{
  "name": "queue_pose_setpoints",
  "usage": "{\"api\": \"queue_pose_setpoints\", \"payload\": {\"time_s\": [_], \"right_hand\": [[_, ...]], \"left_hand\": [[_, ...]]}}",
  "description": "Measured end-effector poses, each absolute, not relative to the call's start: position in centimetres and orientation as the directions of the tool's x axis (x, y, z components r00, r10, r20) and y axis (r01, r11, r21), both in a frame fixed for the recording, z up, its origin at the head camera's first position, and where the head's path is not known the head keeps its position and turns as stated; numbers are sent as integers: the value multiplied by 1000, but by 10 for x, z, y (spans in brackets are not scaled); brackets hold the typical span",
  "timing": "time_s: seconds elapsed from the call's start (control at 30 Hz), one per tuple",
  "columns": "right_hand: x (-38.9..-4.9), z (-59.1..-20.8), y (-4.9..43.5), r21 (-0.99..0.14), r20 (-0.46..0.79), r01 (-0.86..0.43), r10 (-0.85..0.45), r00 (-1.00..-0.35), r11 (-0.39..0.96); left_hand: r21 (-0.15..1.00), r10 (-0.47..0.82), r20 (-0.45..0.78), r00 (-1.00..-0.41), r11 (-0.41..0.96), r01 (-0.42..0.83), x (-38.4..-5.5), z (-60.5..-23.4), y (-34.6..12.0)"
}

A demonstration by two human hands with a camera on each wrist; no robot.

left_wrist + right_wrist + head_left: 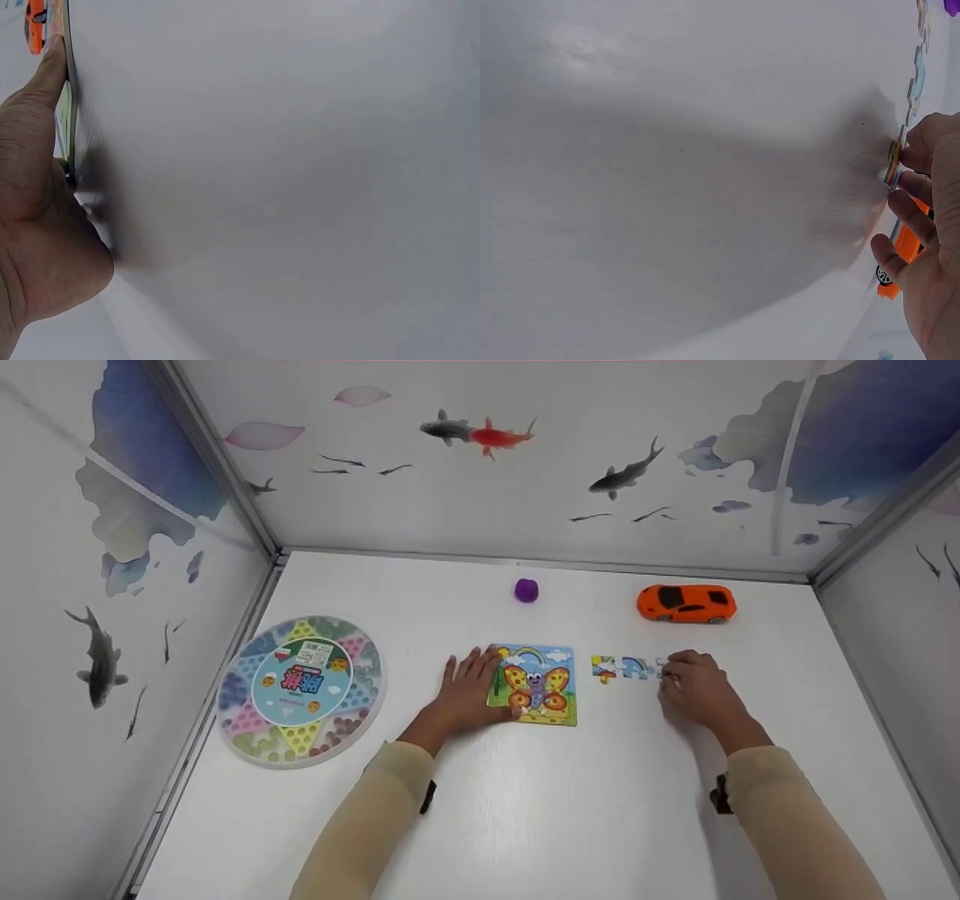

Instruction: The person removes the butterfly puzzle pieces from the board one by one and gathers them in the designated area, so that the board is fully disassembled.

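Observation:
A square butterfly puzzle board lies flat at the middle of the table. My left hand rests along its left side, fingers stretched out and thumb on the lower edge. In the left wrist view, the left thumb lies against the board's edge. To the right of the board, a sun-coloured puzzle piece and a rainbow puzzle piece lie in a row. At the row's right end my right hand pinches a puzzle piece, partly hidden by the fingers in the head view.
An orange toy car stands behind my right hand. A small purple ball sits near the back wall. On the left is a round game box with coloured beads under a clear lid. Printed walls enclose the white table.

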State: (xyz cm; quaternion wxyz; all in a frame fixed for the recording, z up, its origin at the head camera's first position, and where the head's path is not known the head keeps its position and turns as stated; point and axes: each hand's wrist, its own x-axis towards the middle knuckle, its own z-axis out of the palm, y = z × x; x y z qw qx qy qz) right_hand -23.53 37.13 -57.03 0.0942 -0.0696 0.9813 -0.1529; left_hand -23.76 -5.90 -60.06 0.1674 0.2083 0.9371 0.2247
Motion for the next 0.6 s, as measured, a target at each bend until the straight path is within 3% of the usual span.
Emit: {"api": "queue_pose_setpoints", "payload": {"time_s": [0.33,0.6], "right_hand": [[-231,-576,353,-316,-56,-116,-141,-988,942],[-233,-580,304,-348,16,-217,-226,-974,912]], "left_hand": [[491,456,-198,-868,812,315,-231,-590,-58],[510,469,-182,-864,796,325,-232,-591,-60]]}}
